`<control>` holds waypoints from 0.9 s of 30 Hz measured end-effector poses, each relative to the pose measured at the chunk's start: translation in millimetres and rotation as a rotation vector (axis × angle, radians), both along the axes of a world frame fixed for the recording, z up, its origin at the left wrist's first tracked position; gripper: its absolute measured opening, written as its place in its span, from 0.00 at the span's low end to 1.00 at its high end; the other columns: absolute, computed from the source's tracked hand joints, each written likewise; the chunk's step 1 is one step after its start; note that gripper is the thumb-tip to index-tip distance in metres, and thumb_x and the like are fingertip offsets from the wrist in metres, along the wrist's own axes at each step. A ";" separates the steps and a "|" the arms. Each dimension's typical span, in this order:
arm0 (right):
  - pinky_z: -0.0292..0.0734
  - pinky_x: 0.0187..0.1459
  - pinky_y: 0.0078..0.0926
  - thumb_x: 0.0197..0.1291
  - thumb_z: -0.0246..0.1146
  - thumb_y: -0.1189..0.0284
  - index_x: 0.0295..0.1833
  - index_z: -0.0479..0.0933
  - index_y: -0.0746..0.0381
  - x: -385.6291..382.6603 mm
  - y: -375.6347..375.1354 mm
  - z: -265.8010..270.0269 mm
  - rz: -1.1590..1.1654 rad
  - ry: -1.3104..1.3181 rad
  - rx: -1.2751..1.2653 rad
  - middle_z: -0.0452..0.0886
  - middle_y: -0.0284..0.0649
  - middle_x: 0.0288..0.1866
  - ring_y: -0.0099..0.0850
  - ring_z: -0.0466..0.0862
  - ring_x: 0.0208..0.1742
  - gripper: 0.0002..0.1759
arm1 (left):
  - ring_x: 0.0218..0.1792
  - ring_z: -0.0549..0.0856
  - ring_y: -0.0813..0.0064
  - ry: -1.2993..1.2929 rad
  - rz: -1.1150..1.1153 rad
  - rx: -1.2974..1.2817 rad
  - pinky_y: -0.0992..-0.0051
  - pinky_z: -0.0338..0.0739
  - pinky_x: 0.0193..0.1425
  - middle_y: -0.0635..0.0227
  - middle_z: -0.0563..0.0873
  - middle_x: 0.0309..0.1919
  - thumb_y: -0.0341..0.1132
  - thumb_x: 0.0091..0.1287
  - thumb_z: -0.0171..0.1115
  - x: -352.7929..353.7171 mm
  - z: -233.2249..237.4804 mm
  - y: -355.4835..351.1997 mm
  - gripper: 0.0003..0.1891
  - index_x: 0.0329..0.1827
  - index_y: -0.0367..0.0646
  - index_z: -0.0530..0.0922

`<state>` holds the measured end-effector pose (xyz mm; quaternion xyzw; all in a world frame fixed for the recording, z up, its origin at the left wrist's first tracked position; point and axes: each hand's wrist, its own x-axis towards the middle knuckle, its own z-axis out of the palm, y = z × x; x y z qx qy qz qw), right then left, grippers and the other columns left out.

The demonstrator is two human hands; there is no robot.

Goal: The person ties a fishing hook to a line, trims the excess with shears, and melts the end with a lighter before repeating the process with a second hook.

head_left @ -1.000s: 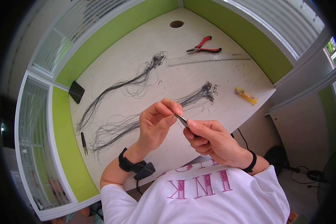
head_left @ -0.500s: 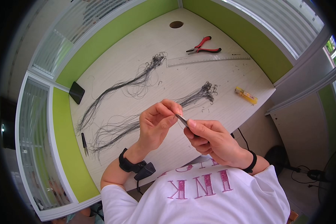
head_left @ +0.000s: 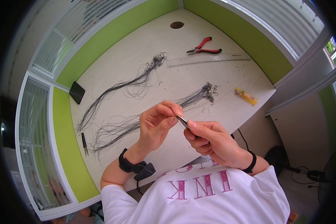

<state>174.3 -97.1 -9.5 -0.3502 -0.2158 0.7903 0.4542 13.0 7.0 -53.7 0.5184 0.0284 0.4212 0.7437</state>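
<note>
At mid-frame the small tool [head_left: 182, 121] in the right hand [head_left: 209, 140] is gleaming like polished metal. The table [head_left: 145, 41] is showing a pale, matt wood grain. At upper middle the pliers [head_left: 204, 47] are wearing red plastic handles, and the ruler [head_left: 209, 59] beside them is looking clear and glossy.

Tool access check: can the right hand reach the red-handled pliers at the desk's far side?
Probably, once freed: the right hand grips a small metal tool. Only a dark line bundle and clear plastic ruler lie flat before the red-handled pliers.

You sit in an office cubicle. Green partitions [head_left: 138, 16] wrap the corner desk [head_left: 138, 44], with a cable hole [head_left: 177, 25] at its back.
</note>
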 end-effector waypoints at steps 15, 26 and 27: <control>0.41 0.20 0.16 0.68 0.55 0.52 0.32 0.72 0.59 -1.9 0.4 -1.7 -0.009 0.033 -0.013 0.55 0.20 0.19 0.13 0.49 0.19 0.21 | 0.47 0.78 0.69 -0.009 -0.007 0.020 0.69 0.73 0.54 0.58 0.80 0.43 0.18 0.63 0.58 -0.3 1.1 0.8 0.06 0.40 0.36 0.77; 0.41 0.20 0.15 0.67 0.56 0.51 0.32 0.73 0.59 -2.7 -0.1 -2.0 -0.020 0.048 -0.009 0.56 0.20 0.19 0.12 0.48 0.19 0.22 | 0.47 0.78 0.69 -0.006 -0.009 0.008 0.69 0.74 0.54 0.58 0.80 0.42 0.17 0.63 0.58 -0.4 3.7 0.0 0.06 0.39 0.35 0.77; 0.41 0.20 0.15 0.67 0.56 0.51 0.32 0.73 0.59 -2.7 -0.1 -2.0 -0.021 0.047 -0.009 0.56 0.20 0.19 0.12 0.48 0.19 0.22 | 0.47 0.78 0.69 -0.007 -0.009 0.008 0.69 0.74 0.54 0.58 0.80 0.42 0.17 0.63 0.58 -0.4 4.1 0.1 0.06 0.39 0.35 0.77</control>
